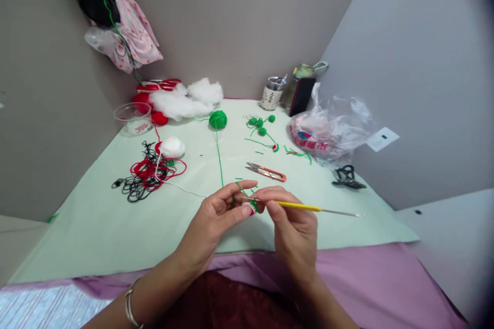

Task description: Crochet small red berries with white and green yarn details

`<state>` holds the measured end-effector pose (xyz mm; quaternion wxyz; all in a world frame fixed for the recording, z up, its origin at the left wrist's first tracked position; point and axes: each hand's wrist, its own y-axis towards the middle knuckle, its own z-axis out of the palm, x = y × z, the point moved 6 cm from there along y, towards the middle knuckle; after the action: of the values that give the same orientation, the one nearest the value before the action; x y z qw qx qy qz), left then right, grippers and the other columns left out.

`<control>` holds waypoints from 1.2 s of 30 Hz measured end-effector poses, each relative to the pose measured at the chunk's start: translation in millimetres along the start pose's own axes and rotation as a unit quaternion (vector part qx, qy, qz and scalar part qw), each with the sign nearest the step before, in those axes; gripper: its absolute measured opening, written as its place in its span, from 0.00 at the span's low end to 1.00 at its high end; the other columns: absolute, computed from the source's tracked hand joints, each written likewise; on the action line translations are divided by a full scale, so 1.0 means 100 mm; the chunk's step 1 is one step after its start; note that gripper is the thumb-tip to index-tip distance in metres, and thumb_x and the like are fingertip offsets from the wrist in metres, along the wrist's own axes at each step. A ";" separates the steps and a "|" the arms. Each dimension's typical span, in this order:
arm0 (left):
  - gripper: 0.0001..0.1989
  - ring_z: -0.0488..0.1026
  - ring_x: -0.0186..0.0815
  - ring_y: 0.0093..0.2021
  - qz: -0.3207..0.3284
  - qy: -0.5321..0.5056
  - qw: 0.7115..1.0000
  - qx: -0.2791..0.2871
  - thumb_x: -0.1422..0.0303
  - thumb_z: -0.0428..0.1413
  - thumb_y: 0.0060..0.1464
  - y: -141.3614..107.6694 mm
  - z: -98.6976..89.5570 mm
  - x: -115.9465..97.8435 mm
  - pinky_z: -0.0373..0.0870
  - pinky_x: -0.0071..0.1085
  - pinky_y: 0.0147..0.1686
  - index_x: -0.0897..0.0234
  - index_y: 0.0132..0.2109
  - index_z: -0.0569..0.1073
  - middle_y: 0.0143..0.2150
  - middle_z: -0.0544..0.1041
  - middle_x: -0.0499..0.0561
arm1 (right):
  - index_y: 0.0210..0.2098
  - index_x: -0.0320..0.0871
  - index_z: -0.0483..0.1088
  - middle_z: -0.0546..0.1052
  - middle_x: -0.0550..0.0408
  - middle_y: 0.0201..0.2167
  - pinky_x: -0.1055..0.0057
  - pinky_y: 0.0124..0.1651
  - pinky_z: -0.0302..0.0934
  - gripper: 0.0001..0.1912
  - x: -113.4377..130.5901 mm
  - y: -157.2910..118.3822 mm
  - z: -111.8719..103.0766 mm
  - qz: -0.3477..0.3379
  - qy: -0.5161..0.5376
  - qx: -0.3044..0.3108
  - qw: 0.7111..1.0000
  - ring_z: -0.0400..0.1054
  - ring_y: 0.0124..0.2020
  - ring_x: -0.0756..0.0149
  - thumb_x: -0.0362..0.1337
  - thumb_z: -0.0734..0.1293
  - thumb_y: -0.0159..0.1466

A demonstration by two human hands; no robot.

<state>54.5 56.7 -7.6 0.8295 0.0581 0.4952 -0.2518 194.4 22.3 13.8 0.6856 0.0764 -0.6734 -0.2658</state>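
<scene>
My left hand point(216, 221) pinches a small crocheted piece point(252, 207) in green, white and red. Green yarn loops over its raised index finger and runs back to a green yarn ball point(218, 120). In my right hand point(295, 223) is a crochet hook with a yellow handle point(299, 206); its far metal end points right, and its near tip meets the piece at my left fingertips. Just beyond the hands lie orange-handled thread snips point(266, 171). White yarn trails from a white ball point(172, 147) toward my left hand.
Tangled black and red yarn point(144, 175) lies left, near a clear plastic tub point(133, 119) and white stuffing point(185, 100). Small green crocheted balls point(262, 131) are at the back centre. A labelled can point(272, 94), phone point(302, 96), plastic bag point(328, 128) and black clip point(348, 177) stand right.
</scene>
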 end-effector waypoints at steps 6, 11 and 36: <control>0.17 0.69 0.37 0.43 0.007 0.036 0.999 -0.011 0.62 0.70 0.56 -0.03 -0.06 -0.01 0.64 0.32 0.49 0.53 0.53 0.85 0.39 0.76 0.48 | 0.38 0.47 0.81 0.82 0.55 0.34 0.69 0.36 0.71 0.11 -0.10 0.01 -0.06 0.071 0.104 -0.013 0.992 0.74 0.31 0.67 0.42 0.68 0.74; 0.16 0.68 0.37 0.41 0.028 0.064 0.997 -0.018 0.62 0.70 0.57 -0.04 -0.08 -0.04 0.64 0.31 0.45 0.53 0.52 0.86 0.38 0.75 0.48 | 0.40 0.46 0.79 0.82 0.53 0.36 0.67 0.38 0.73 0.13 -0.05 -0.02 -0.07 0.055 0.075 -0.006 0.996 0.76 0.32 0.66 0.41 0.65 0.76; 0.22 0.72 0.35 0.43 0.012 -0.003 0.999 -0.038 0.65 0.73 0.53 -0.03 -0.02 0.00 0.65 0.31 0.50 0.55 0.56 0.84 0.38 0.78 0.47 | 0.44 0.50 0.81 0.83 0.54 0.37 0.67 0.39 0.72 0.12 0.08 -0.04 0.04 -0.067 -0.084 -0.001 0.994 0.77 0.37 0.64 0.29 0.67 0.73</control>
<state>51.5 55.2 -8.2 0.8357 0.0312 0.5009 -0.2231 188.8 15.9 19.1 0.6076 0.0977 -0.7215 -0.3172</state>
